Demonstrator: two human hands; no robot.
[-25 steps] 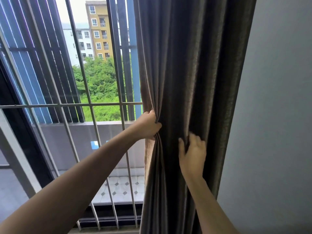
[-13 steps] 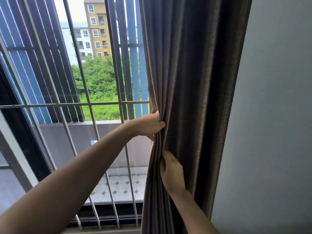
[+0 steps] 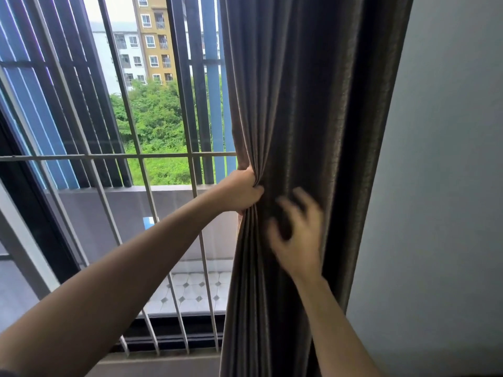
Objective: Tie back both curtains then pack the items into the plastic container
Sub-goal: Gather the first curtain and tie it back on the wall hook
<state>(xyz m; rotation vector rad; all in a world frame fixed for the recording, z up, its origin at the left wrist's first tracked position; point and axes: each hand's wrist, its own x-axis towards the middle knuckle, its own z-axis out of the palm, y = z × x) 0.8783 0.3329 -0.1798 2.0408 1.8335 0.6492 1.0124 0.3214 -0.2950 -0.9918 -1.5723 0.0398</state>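
The curtain (image 3: 307,110) is a dark grey-brown cloth with a faint woven grain, hanging in long vertical folds at the right side of the window, against the pale wall (image 3: 446,186). Its folds are gathered to a narrow waist at mid-height. The left hand (image 3: 241,190) is closed in a fist on the curtain's left edge, fingers clamped tight on the bunched cloth, beside the white window bars (image 3: 141,156). The right hand (image 3: 298,232) is in front of the folds just below and to the right, fingers spread apart and curled; it is blurred, so whether it touches the cloth cannot be told. The curtain's top and bottom are cut off by the frame. No container shows.
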